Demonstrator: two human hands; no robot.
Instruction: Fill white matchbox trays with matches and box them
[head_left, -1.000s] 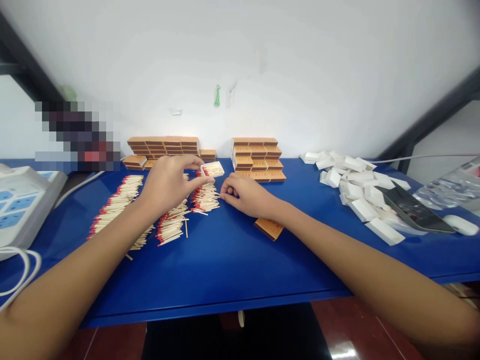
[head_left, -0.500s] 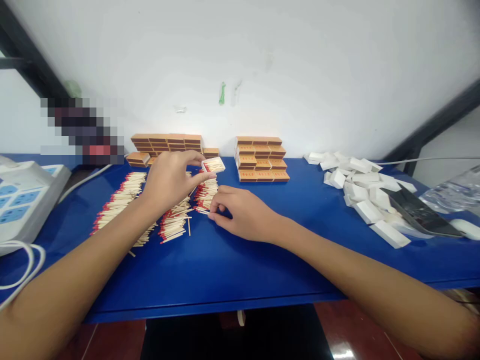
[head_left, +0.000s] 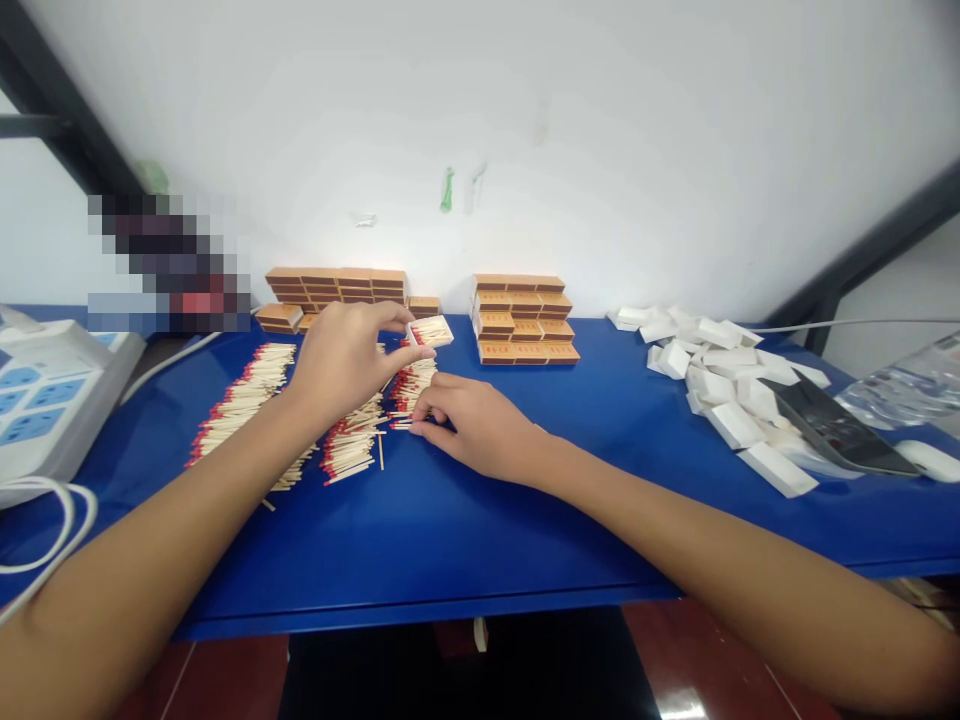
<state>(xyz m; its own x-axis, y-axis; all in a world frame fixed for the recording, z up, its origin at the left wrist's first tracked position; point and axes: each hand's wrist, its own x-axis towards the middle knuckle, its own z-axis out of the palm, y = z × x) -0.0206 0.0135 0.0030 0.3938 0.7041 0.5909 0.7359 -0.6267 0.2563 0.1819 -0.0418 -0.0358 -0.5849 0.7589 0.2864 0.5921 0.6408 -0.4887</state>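
Observation:
My left hand (head_left: pixel 345 360) holds a small white matchbox tray (head_left: pixel 430 331) by its edge, just above the blue table (head_left: pixel 465 530); several matches lie in the tray. My right hand (head_left: pixel 472 425) rests on the table with fingertips pinched at the near end of a pile of red-tipped matches (head_left: pixel 411 390). More rows of matches (head_left: pixel 240 400) lie to the left under my left forearm.
Two stacks of orange matchboxes (head_left: pixel 337 290) (head_left: pixel 525 320) stand against the white wall. A heap of white empty trays (head_left: pixel 720 380) lies at the right, beside a dark flat device (head_left: pixel 832 425) and a white mouse (head_left: pixel 930 460). A white power strip (head_left: pixel 37 400) and cable sit far left.
My right hand has slid left and nearer along the table to the near end of the match pile, covering the orange box it lay beside. My left hand has kept the tray in place.

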